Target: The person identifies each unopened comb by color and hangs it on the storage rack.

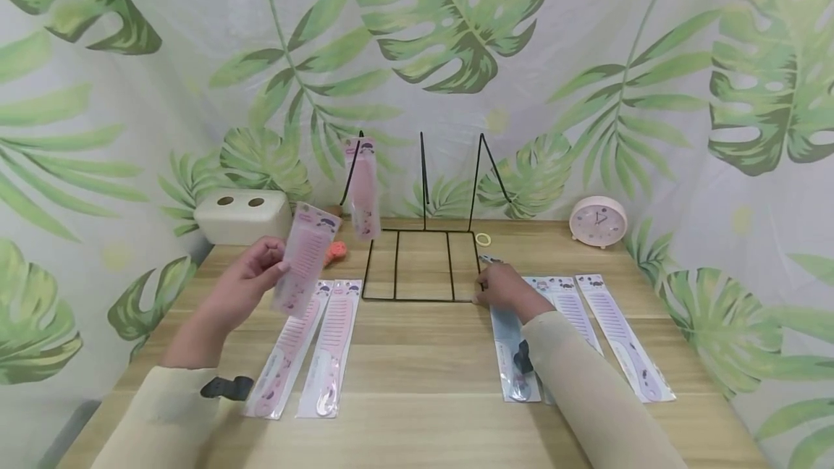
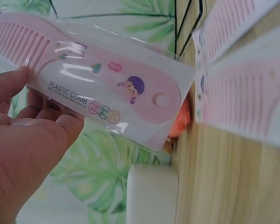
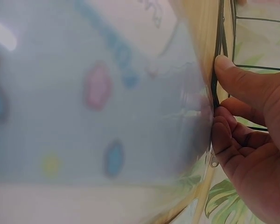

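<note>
My left hand (image 1: 242,282) holds a packaged pink plastic comb (image 1: 305,260) up above the table, its thumb on the wrapper's front. The left wrist view shows the words PLASTIC COMB on its card. My right hand (image 1: 507,289) pinches the front right corner of a black wire rack (image 1: 417,300); thumb and fingertips meet on the wire (image 3: 214,91) in the right wrist view. One packaged pink comb (image 1: 363,190) hangs from the rack's left prong. Under my right forearm lies a light blue packaged comb (image 1: 511,353), partly covered by the arm.
Two packaged pink combs (image 1: 337,346) lie at left; purple ones (image 1: 622,339) lie at right. A white box (image 1: 244,221) with two holes stands back left, an orange object (image 1: 335,252) near it. A pink clock (image 1: 597,221) stands back right. A yellow ring (image 1: 483,244) lies beside the rack.
</note>
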Action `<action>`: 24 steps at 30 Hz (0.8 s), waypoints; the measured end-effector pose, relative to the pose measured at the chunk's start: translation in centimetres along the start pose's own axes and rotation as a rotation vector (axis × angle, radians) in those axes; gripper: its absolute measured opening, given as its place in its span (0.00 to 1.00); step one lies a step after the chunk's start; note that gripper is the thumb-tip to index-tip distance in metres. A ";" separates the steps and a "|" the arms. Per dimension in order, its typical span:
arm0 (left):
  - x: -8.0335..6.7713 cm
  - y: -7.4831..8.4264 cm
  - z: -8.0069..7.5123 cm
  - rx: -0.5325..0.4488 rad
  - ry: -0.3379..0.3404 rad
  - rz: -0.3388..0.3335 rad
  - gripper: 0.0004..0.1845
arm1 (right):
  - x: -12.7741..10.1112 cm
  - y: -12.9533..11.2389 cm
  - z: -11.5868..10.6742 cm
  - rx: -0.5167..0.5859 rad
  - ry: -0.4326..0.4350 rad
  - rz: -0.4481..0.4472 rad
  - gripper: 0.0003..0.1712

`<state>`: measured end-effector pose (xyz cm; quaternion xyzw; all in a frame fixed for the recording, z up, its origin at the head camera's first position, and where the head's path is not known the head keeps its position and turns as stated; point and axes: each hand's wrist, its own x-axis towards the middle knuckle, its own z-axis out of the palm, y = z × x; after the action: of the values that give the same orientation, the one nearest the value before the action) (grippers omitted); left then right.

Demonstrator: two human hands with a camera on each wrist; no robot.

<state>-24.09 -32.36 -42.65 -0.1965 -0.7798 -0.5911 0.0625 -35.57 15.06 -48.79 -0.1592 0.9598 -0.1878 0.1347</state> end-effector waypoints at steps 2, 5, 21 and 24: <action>0.5 0.3 0.6 0.024 0.003 -0.013 0.07 | 0.0 0.0 0.0 0.008 -0.001 0.003 0.09; 1.1 0.4 1.0 0.056 0.001 -0.039 0.08 | -0.1 0.0 0.0 0.025 -0.004 0.010 0.10; 2.4 0.5 1.5 0.074 0.026 -0.140 0.10 | 0.2 0.2 -0.1 0.019 -0.013 -0.002 0.10; 2.5 0.7 1.7 0.079 0.029 -0.154 0.11 | 0.1 0.0 -0.2 0.022 -0.012 0.008 0.09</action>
<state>-25.94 -30.04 -41.71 -0.1248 -0.8143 -0.5657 0.0359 -35.70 15.11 -48.65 -0.1550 0.9575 -0.1966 0.1432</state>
